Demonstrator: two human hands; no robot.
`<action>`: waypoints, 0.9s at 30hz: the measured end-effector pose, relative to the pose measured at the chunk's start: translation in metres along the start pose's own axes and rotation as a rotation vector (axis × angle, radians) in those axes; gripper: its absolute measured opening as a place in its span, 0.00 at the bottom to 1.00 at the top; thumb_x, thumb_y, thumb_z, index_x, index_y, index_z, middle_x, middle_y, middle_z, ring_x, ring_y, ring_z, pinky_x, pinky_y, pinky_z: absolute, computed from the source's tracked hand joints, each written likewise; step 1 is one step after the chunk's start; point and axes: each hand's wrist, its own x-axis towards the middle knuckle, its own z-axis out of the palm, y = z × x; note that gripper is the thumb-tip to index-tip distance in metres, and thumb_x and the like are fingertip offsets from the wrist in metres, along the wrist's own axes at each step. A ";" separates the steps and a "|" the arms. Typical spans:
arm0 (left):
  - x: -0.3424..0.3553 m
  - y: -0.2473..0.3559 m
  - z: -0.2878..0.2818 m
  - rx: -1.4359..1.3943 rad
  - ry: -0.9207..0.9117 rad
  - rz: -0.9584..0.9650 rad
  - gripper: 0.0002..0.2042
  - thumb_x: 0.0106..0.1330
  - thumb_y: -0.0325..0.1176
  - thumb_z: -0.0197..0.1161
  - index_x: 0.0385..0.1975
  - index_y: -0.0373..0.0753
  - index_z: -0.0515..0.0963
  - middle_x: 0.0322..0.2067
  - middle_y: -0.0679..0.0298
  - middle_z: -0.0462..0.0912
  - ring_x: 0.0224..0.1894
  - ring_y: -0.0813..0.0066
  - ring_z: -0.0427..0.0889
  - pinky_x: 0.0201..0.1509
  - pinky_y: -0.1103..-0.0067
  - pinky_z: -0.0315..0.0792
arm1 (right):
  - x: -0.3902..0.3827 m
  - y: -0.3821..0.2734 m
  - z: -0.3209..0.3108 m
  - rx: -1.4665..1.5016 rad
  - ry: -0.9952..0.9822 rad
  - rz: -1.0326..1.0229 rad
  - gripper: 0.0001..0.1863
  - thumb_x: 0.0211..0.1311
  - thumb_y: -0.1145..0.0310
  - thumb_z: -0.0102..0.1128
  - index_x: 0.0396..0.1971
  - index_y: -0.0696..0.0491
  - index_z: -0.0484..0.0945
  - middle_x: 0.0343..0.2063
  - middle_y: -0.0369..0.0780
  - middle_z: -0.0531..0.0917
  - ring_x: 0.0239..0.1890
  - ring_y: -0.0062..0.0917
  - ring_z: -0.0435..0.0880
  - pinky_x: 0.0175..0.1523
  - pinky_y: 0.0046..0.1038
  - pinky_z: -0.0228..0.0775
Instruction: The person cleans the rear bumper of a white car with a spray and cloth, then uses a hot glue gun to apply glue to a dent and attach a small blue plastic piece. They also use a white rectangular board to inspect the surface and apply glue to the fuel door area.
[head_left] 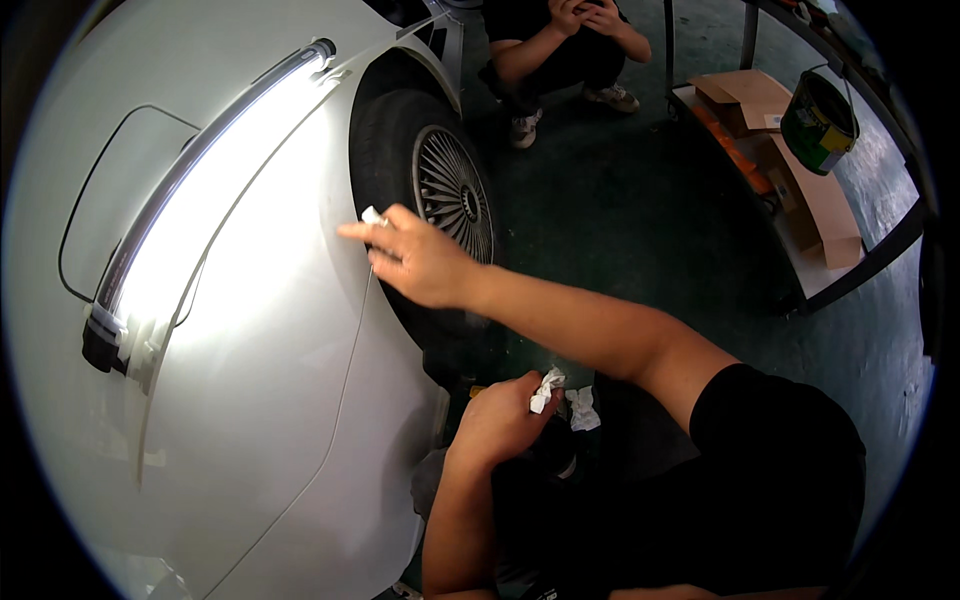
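Observation:
A white car body panel [270, 400] fills the left side, curving round a wheel [440, 180] with a many-spoked rim. My right hand [425, 258] reaches across to the panel beside the wheel arch. Its index finger points out at the bodywork, and a small white piece [373, 216] sticks up from between its fingers; its kind is unclear. Whether the fingertip touches the paint, I cannot tell. Lower down, my left hand [500, 418] is closed round a crumpled white tissue [547, 390]. Another crumpled tissue [583, 410] lies just right of it.
A lit tube lamp [205, 150] rests along the panel, near the outlined fuel flap [125, 205]. Beyond the wheel another person [560, 60] crouches, hands together. At right stands a trolley [850, 285] with cardboard boxes [815, 205] and a dark green bucket [818, 125].

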 end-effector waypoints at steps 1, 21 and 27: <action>0.002 0.001 0.000 0.007 -0.001 0.008 0.17 0.72 0.48 0.61 0.39 0.38 0.81 0.35 0.46 0.85 0.41 0.41 0.82 0.44 0.57 0.75 | -0.008 -0.002 0.004 0.014 -0.014 0.047 0.28 0.69 0.68 0.57 0.69 0.38 0.73 0.41 0.41 0.72 0.31 0.27 0.76 0.43 0.30 0.76; -0.005 -0.001 -0.004 -0.054 0.109 -0.022 0.15 0.69 0.44 0.66 0.38 0.35 0.81 0.32 0.45 0.85 0.39 0.40 0.82 0.42 0.58 0.75 | -0.019 -0.034 0.009 -0.114 -0.229 0.181 0.35 0.69 0.67 0.54 0.77 0.42 0.59 0.44 0.45 0.71 0.34 0.31 0.80 0.39 0.32 0.78; -0.003 0.001 -0.004 -0.018 0.092 -0.017 0.15 0.69 0.44 0.66 0.39 0.36 0.82 0.33 0.45 0.85 0.38 0.41 0.83 0.41 0.59 0.75 | -0.017 -0.030 0.008 -0.117 -0.193 0.163 0.36 0.69 0.67 0.53 0.77 0.41 0.59 0.44 0.44 0.72 0.34 0.31 0.80 0.39 0.33 0.78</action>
